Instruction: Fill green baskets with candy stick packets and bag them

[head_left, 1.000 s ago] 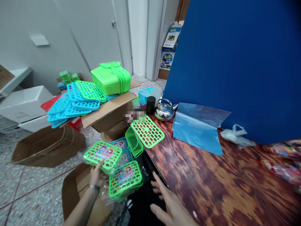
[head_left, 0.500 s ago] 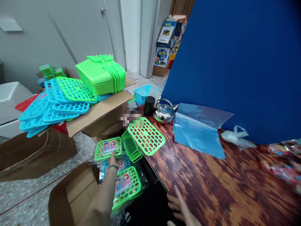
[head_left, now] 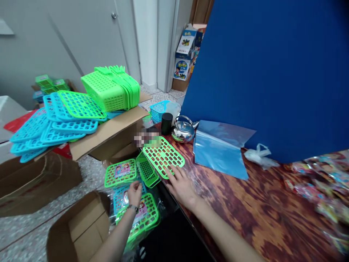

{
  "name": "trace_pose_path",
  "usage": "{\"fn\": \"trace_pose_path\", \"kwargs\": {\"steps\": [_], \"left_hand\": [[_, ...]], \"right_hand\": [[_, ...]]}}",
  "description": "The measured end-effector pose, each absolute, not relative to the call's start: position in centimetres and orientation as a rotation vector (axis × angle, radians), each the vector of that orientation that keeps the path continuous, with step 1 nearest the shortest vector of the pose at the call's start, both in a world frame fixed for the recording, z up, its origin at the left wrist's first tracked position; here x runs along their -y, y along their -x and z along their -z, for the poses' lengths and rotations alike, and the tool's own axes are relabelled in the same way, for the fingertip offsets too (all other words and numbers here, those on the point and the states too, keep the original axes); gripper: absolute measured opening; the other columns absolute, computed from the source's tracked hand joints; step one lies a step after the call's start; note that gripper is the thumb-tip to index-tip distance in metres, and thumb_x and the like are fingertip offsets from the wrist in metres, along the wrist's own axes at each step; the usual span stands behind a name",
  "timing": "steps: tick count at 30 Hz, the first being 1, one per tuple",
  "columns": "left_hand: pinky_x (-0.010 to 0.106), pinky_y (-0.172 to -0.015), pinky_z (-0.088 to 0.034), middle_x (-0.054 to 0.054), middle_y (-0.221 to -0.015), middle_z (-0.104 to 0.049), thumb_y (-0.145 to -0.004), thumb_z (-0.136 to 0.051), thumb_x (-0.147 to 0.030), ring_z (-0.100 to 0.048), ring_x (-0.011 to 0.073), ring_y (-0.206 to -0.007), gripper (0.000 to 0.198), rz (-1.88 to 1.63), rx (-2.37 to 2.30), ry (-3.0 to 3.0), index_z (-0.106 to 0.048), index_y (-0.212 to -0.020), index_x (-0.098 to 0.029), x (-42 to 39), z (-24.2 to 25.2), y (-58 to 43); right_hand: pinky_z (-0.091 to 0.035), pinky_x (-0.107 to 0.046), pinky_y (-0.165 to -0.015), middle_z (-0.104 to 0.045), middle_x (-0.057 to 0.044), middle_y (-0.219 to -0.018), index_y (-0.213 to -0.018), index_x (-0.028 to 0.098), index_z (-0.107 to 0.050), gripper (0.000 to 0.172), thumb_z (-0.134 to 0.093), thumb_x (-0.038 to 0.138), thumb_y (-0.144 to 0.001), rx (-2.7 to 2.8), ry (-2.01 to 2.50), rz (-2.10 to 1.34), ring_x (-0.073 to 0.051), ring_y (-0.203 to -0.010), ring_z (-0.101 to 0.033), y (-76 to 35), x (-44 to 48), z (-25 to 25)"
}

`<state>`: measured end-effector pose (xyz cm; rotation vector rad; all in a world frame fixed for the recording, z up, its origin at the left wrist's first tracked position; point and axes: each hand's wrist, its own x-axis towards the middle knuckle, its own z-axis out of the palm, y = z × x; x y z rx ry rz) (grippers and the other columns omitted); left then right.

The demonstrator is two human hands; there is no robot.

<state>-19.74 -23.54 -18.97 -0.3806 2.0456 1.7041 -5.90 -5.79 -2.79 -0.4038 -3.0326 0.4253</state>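
Observation:
My left hand (head_left: 135, 193), with a band at its wrist, is closed above the wrapped baskets; what its fingers hold, if anything, is hidden. Beside it lie a green lid with a picture label (head_left: 120, 173) and a labelled green basket (head_left: 144, 215) in clear wrap. My right hand (head_left: 180, 185) has its fingers spread at the near edge of a plain green lid (head_left: 163, 154) on the table. That lid juts over the table's left edge, above an open green basket (head_left: 147, 170).
On the wooden table (head_left: 234, 211) stand a steel kettle (head_left: 183, 130) and a black cylinder (head_left: 166, 123), with blue plastic sheets (head_left: 218, 153) and a white bag (head_left: 260, 156). At left, stacked green baskets (head_left: 111, 89) and blue lids (head_left: 40, 125) rest on cardboard. An open box (head_left: 81, 225) stands below.
My right hand has moved forward from the table's front edge to the green lid. My left hand has come back from the labelled lid and closed. The view has turned slightly right.

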Motion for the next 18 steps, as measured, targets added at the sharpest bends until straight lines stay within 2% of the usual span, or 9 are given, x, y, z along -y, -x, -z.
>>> {"fn": "trace_pose_path", "kwargs": {"steps": [2, 5, 7, 10, 13, 18], "left_hand": [[0.048, -0.095, -0.041, 0.008, -0.123, -0.053, -0.084, -0.060, -0.030, -0.051, 0.0239, -0.113, 0.031, -1.642, -2.087, 0.127, -0.056, -0.112, -0.016, 22.4, 18.4, 19.0], [0.046, -0.106, -0.029, 0.008, -0.126, -0.053, -0.074, -0.071, -0.024, -0.039, 0.0260, -0.126, 0.041, -1.551, -2.100, -0.159, -0.058, -0.112, -0.017, 20.5, 17.7, 18.5], [0.047, -0.107, -0.028, 0.009, -0.126, -0.052, -0.074, -0.071, -0.025, -0.038, 0.0266, -0.127, 0.043, -1.487, -2.103, -0.259, -0.057, -0.114, -0.017, 19.4, 17.4, 18.7], [0.050, -0.098, -0.038, 0.008, -0.123, -0.053, -0.084, -0.060, -0.031, -0.049, 0.0247, -0.116, 0.032, -1.398, -2.090, -0.308, -0.056, -0.112, -0.017, 18.5, 17.2, 19.5], [0.042, -0.086, -0.048, 0.007, -0.114, -0.058, -0.088, -0.055, -0.034, -0.057, 0.0200, -0.100, 0.029, -1.345, -2.036, -0.309, -0.056, -0.110, -0.016, 18.5, 17.0, 20.6], [0.035, -0.076, -0.052, 0.005, -0.103, -0.060, -0.088, -0.055, -0.033, -0.060, 0.0160, -0.086, 0.025, -1.368, -1.973, -0.292, -0.057, -0.106, -0.015, 19.4, 15.4, 21.6]], "right_hand": [[-0.035, -0.055, -0.101, -0.042, -0.013, -0.141, -0.136, 0.022, -0.043, 0.053, -0.056, 0.030, -0.085, 3.092, 0.427, -0.349, -0.033, -0.128, -0.037, 6.3, 6.1, 3.2], [-0.033, -0.057, -0.099, -0.043, -0.013, -0.141, -0.133, 0.022, -0.047, 0.047, -0.053, 0.035, -0.087, 3.117, 0.480, -0.307, -0.033, -0.127, -0.039, 5.8, 6.2, 3.5], [-0.033, -0.057, -0.099, -0.043, -0.012, -0.140, -0.131, 0.023, -0.048, 0.046, -0.052, 0.036, -0.088, 3.110, 0.506, -0.298, -0.033, -0.127, -0.039, 5.2, 5.9, 3.4], [-0.033, -0.057, -0.099, -0.045, -0.012, -0.139, -0.131, 0.024, -0.048, 0.046, -0.053, 0.034, -0.087, 3.107, 0.550, -0.296, -0.033, -0.127, -0.039, 4.3, 5.3, 3.4], [-0.034, -0.055, -0.099, -0.044, -0.011, -0.140, -0.131, 0.025, -0.048, 0.046, -0.054, 0.033, -0.087, 3.103, 0.579, -0.294, -0.032, -0.127, -0.039, 3.8, 4.9, 3.4], [-0.036, -0.050, -0.100, -0.045, -0.010, -0.139, -0.130, 0.024, -0.050, 0.045, -0.053, 0.032, -0.087, 3.070, 0.582, -0.297, -0.031, -0.126, -0.039, 3.6, 4.7, 3.7]]}}
